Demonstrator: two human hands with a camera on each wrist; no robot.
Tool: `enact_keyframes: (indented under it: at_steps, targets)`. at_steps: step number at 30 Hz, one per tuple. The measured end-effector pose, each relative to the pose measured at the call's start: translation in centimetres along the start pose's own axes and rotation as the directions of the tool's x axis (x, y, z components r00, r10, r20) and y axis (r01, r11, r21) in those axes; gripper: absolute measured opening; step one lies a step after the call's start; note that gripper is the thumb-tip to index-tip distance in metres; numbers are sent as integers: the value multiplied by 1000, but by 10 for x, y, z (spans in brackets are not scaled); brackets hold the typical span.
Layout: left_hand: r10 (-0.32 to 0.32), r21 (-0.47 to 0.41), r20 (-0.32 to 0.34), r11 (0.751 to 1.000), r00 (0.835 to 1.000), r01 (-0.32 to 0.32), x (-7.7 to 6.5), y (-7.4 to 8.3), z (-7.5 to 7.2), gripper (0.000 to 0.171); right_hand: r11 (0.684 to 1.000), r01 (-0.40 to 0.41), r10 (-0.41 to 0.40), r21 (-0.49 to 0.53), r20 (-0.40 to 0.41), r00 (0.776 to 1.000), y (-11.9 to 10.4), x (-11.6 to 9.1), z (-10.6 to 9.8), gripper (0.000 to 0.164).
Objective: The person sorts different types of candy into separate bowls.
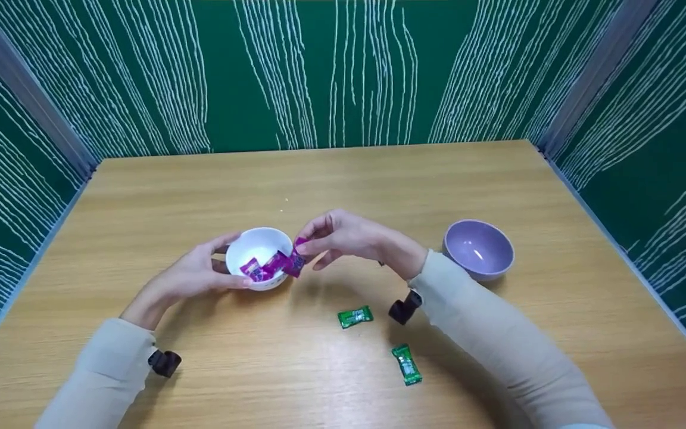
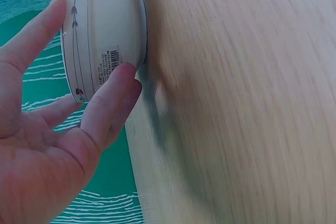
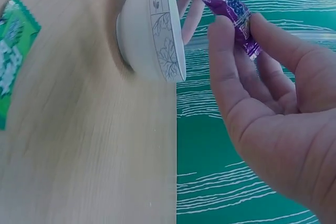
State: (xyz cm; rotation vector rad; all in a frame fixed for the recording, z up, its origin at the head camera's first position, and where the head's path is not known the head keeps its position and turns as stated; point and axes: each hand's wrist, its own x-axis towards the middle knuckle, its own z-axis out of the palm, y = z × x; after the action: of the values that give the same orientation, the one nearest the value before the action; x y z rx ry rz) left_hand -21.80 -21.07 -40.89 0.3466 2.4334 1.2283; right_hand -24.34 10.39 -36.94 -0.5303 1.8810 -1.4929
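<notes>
A white bowl [image 1: 259,243] with several purple wrapped candies [image 1: 264,269] inside stands left of centre on the table. My left hand [image 1: 200,268] holds it from its left side, thumb at the near rim and fingers round the far side. In the left wrist view the bowl's wall [image 2: 113,19] shows a barcode and a thin printed border. My right hand [image 1: 343,235] pinches a purple wrapped candy [image 1: 294,262] between thumb and fingers at the bowl's right rim. The right wrist view shows that purple candy [image 3: 231,11] above the bowl's flowered side [image 3: 147,35].
Two green wrapped candies, one nearer the middle [image 1: 355,317] and one closer to me [image 1: 407,364], lie on the wooden table [image 1: 248,381]. A purple bowl [image 1: 479,249] stands at the right, beside my right forearm. Green patterned panels [image 1: 331,71] enclose the back and sides.
</notes>
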Motion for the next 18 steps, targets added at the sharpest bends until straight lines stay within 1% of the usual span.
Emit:
enact_keyframes:
  at_steps: [4, 7, 11, 15, 18]
  targets:
    - [10, -7, 0, 1000, 1000, -10, -2, -1, 0, 103, 998, 4, 0, 60, -51, 999, -1, 10, 4, 29]
    - [-6, -11, 4, 1000, 1000, 6, -5, -2, 0, 102, 996, -17, 24, 86, -78, 997, -2, 18, 8, 35]
    - [-24, -9, 8, 1000, 1000, 24, -6, -2, -1, 102, 994, -32, 43, 106, -110, 993, -3, 28, 11, 36]
    - [-2, -26, 11, 1000, 1000, 2, -3, -1, -1, 102, 994, -29, 45, 109, -145, 988, -4, 33, 11, 33]
    - [11, -38, 17, 999, 1000, -10, -1, -2, 1, 101, 994, -32, 48, 106, -153, 987, -3, 35, 13, 34]
